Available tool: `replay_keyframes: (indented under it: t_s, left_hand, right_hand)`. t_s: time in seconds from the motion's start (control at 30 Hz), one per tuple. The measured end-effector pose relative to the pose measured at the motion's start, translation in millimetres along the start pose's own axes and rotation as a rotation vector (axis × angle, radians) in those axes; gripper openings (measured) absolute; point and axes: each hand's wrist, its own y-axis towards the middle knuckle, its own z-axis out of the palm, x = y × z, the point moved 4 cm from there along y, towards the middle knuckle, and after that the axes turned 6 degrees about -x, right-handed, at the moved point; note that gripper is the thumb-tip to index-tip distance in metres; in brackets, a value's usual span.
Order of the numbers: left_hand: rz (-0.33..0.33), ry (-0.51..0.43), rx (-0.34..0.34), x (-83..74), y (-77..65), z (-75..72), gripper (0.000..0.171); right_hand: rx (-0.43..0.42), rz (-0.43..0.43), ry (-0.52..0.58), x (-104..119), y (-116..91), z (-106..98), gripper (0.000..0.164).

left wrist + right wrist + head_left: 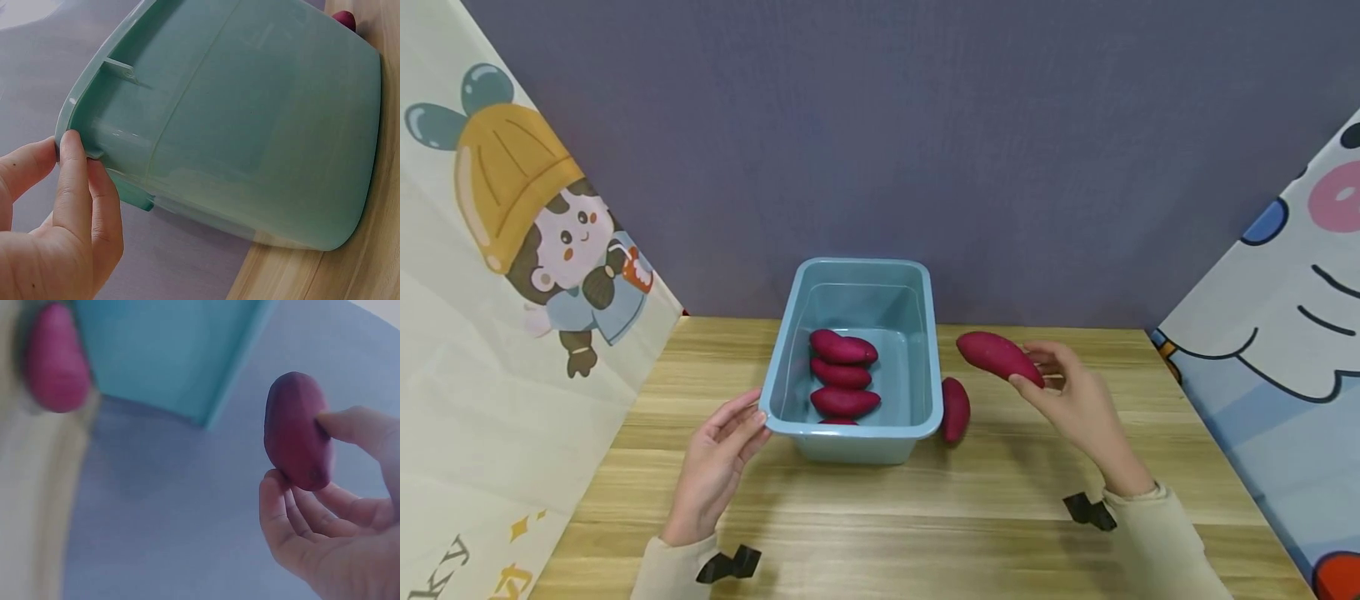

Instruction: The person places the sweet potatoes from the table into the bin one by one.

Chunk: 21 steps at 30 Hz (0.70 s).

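Note:
My right hand (1078,404) grips a purple-red sweet potato (998,357) between thumb and fingers, held above the table to the right of the bin. In the right wrist view that sweet potato (297,431) is pinched near one end. With thumb and fingertips my left hand (718,462) pinches the near left corner of the blue plastic bin's rim (850,431); the left wrist view shows the fingers under the lip of the bin (250,125). Several sweet potatoes (846,402) lie inside the bin, toward its left side. Another sweet potato (956,410) rests on the table against the bin's right side.
The bin stands on a wood-grain table (880,525). Behind it rises a grey-blue wall panel (880,150). Cartoon-printed sheets slant along the left side (490,400) and the right side (1247,367) of the table.

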Motion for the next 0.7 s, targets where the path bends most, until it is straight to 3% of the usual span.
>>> replay_keyframes:
  t_s: [0.3,0.7]
  left_hand:
    - [-0.005,-0.011,0.012,0.3,0.1,1.1,0.039]
    - [-0.001,-0.015,0.013,-0.8,0.0,0.1,0.038]
  right_hand:
    - [0.080,-0.072,-0.002,52.4,60.3,10.2,0.048]
    - [0.171,-0.077,0.063,117.5,114.3,58.9,0.051]
